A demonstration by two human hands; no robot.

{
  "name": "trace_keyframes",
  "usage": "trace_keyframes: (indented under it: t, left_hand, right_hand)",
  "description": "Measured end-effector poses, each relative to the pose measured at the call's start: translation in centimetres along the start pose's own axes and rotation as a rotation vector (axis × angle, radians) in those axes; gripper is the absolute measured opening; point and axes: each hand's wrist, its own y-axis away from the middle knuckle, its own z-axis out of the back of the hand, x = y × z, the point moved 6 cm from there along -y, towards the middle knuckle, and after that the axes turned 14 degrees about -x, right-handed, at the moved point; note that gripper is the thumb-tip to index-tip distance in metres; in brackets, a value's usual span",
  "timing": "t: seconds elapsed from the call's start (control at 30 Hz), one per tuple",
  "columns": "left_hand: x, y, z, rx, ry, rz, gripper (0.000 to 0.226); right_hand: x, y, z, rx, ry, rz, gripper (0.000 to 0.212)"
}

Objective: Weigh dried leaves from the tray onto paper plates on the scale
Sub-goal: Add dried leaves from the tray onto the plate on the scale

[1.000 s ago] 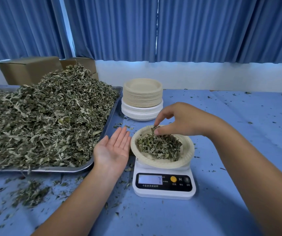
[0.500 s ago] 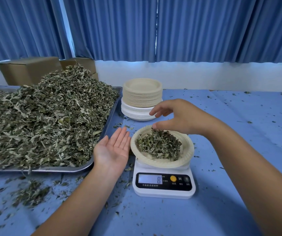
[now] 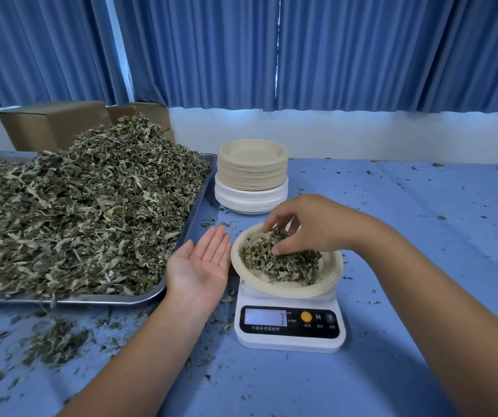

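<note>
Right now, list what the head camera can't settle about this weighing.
- Scale: small print beside its display digit is too small to read.
- Right hand: fingertips sink into the leaves on the paper plate; whether they pinch any is hidden.
- Tray: left end cut off by the frame edge.
- Boxes: lower parts hidden behind the leaf heap.

A single wide-angle view from the person's head looks forward and down across a blue desk (image 3: pixel 407 206) toward blue curtains (image 3: pixel 331 49). It sits close: both forearms reach in from the bottom edge, and a scale (image 3: pixel 289 335) lies near the centre.
</note>
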Motion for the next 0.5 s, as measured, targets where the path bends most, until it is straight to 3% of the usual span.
trace_keyframes:
  t: [0.37, 0.5]
  left_hand:
    - [0.1, 0.0, 0.0, 0.006, -0.004, 0.0, 0.045]
    - [0.1, 0.0, 0.0, 0.001, -0.005, -0.005, 0.046]
  right_hand:
    - [0.8, -0.2, 3.0, -0.273, -0.134, 0.051, 0.009]
    - [0.8, -0.1, 3.2, -0.283, -0.134, 0.049, 0.009]
